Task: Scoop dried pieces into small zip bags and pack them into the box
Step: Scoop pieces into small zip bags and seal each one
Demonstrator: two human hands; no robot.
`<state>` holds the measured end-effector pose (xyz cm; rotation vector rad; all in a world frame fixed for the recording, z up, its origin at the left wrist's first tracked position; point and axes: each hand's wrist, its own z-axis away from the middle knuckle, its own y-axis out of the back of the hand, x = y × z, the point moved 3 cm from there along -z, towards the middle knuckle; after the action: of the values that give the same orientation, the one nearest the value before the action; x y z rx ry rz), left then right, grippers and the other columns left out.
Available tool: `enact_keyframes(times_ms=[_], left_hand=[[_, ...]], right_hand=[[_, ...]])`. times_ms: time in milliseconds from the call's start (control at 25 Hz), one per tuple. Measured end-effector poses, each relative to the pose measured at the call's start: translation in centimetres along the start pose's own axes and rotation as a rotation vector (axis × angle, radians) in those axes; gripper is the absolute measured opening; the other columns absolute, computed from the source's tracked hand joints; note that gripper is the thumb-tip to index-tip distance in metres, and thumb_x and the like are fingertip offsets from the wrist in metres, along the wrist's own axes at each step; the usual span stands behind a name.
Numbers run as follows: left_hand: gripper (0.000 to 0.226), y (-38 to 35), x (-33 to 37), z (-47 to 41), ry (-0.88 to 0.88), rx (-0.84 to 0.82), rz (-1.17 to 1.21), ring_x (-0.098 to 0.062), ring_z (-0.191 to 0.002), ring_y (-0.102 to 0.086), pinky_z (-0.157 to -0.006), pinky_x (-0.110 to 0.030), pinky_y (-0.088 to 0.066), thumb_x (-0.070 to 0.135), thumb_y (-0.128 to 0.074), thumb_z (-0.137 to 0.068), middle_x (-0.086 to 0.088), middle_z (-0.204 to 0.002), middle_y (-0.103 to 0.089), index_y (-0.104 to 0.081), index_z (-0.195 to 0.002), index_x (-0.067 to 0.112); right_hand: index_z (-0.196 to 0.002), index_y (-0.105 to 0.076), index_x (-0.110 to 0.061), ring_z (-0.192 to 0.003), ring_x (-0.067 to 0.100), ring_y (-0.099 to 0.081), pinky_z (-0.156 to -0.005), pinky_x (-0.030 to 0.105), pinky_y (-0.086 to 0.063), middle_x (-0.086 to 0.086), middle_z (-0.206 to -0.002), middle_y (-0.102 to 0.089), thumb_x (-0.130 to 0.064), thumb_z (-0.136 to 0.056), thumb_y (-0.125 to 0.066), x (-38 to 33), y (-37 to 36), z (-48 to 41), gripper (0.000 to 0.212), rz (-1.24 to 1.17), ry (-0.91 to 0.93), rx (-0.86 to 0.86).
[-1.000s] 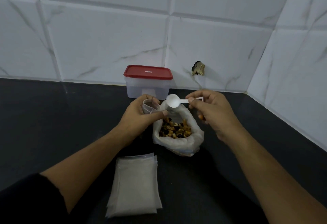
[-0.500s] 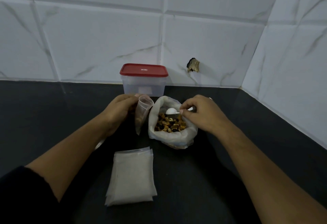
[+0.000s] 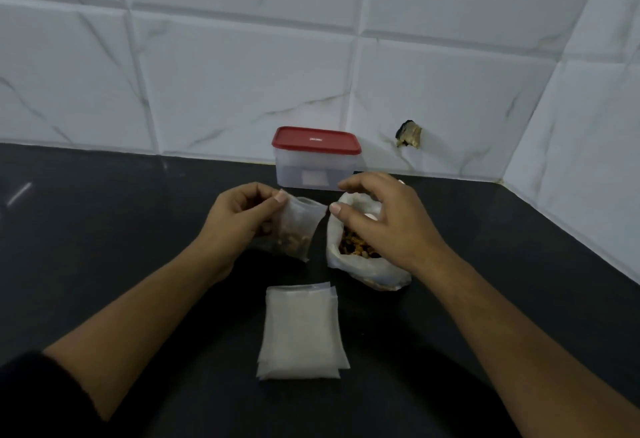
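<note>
My left hand point(image 3: 242, 219) pinches the top left corner of a small clear zip bag point(image 3: 298, 230). The bag hangs upright with its mouth open and holds some dried pieces at the bottom. My right hand point(image 3: 381, 223) hovers over the large white bag of dried pieces point(image 3: 367, 266), fingers spread and holding nothing. Its thumb is close to the small bag's right corner. A white spoon point(image 3: 371, 213) shows partly under that hand, inside the large bag. The clear box with a red lid point(image 3: 317, 160) stands shut behind both hands, against the wall.
A stack of empty zip bags point(image 3: 301, 332) lies flat on the dark countertop point(image 3: 104, 230) in front of me. Tiled walls point(image 3: 242, 74) meet in a corner at the back right. A broken hole point(image 3: 409, 133) marks the back wall.
My right hand dipped the spoon into the large bag, then let go of it and rose. My left hand's small bag now holds pieces and hangs upright.
</note>
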<state>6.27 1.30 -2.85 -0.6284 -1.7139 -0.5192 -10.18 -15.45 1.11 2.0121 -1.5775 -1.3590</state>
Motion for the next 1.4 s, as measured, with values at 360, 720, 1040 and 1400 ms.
enact_keyframes(times_ms=[360,720,1040,1400], left_hand=[[0.029,1.4,0.5,-1.1,-0.017,0.029,0.209,-0.024,-0.092,-0.073,-0.08,-0.038,-0.061,0.028,-0.062,-0.102,-0.015,-0.103,-0.075,-0.071,-0.111,0.002],[0.027,2.5,-0.1,-1.7,0.072,0.203,0.229,-0.015,-0.081,-0.067,-0.071,-0.029,-0.057,0.036,-0.058,-0.105,-0.001,-0.087,-0.07,-0.072,-0.105,0.014],[0.028,2.2,-0.1,-1.5,0.066,0.193,0.189,-0.014,-0.08,-0.067,-0.075,-0.032,-0.056,0.036,-0.058,-0.104,-0.002,-0.092,-0.07,-0.072,-0.109,0.012],[0.029,2.0,0.1,-1.3,0.001,0.153,0.138,-0.012,-0.081,-0.066,-0.075,-0.031,-0.055,0.035,-0.056,-0.105,-0.002,-0.093,-0.07,-0.072,-0.11,0.011]], right_hand=[[-0.094,-0.073,-0.021,-0.09,0.016,-0.072,-0.089,0.041,-0.062,0.001,-0.092,-0.075,-0.012,-0.095,-0.072,-4.4,-3.3,-5.5,0.009,-0.23,-0.086,-0.149],[-0.097,-0.07,-0.023,-0.09,0.008,-0.067,-0.087,0.036,-0.06,-0.006,-0.094,-0.07,-0.012,-0.098,-0.068,-3.5,-3.3,-5.1,0.011,-0.021,-0.039,-0.193],[-0.1,-0.07,-0.023,-0.091,0.003,-0.065,-0.089,0.035,-0.059,-0.01,-0.095,-0.069,-0.014,-0.099,-0.067,-3.7,-3.7,-4.3,0.01,0.032,0.012,-0.173],[-0.105,-0.071,-0.02,-0.092,0.001,-0.065,-0.086,0.025,-0.056,-0.01,-0.097,-0.069,-0.014,-0.1,-0.065,-4.3,-3.7,-3.9,0.009,0.001,0.12,-0.042]])
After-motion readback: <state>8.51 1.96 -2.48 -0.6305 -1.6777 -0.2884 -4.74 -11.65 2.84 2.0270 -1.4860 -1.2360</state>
